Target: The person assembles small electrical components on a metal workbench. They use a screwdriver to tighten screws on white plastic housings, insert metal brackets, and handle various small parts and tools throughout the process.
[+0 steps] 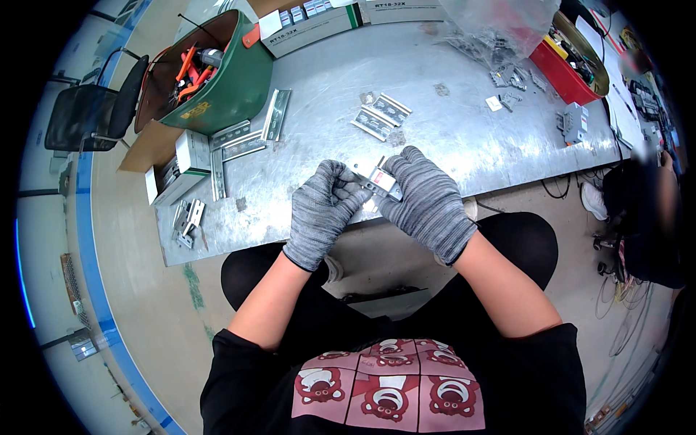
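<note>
Over at the desk's [464, 138] far left corner we see a green bucket [232, 87] tipped on its side, orange-handled tools spilling inside it. Just below it, along the left edge, white boxes [190, 154] and several metal rail pieces [243, 143] lie scattered, and a small metal bracket [187, 217] sits near the near left corner. Now to the near edge, middle: our left hand [322, 212], in a grey knit glove, is curled closed, fingertips pinching one end of a small metal component [383, 183] with a red and white part. Our right hand [428, 203], gloved the same, wraps round the other end, fingers folded over it. The component sits between both hands, held just above the desk's near edge. Behind the hands, mid-desk, two flat metal parts [382, 116] lie side by side. Toward the far right corner we spot a clear plastic bag [493, 22], loose small parts [511, 76] and a red bin [562, 69].
</note>
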`<state>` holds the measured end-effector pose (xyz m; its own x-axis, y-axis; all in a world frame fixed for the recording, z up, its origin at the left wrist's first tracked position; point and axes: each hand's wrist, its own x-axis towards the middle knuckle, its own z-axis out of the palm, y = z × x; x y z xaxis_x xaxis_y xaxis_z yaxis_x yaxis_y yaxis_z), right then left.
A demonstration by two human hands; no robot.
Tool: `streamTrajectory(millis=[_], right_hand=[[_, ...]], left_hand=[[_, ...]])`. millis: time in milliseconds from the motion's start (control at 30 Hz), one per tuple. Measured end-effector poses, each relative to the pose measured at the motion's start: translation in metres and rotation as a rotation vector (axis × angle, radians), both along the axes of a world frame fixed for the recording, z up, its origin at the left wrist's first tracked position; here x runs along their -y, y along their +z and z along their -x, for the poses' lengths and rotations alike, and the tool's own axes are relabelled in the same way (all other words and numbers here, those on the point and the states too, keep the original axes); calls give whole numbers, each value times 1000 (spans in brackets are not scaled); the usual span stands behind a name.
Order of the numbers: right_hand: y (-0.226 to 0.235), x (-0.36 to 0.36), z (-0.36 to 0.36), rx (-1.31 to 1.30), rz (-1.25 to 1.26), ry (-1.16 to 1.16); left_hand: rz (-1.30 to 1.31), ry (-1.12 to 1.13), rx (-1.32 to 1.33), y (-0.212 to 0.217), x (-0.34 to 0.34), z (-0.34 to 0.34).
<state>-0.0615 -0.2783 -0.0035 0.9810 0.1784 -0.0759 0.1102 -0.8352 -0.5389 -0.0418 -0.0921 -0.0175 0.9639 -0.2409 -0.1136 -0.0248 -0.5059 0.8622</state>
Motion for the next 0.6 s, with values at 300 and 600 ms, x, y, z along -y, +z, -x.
streamTrajectory(millis=[300, 600], right_hand=[[-1, 8, -5, -43, -29, 99], [-5, 10, -3, 33, -298, 78]], left_hand=[[-209, -464, 594, 14, -15, -41], [-210, -517, 253, 9, -24, -32]])
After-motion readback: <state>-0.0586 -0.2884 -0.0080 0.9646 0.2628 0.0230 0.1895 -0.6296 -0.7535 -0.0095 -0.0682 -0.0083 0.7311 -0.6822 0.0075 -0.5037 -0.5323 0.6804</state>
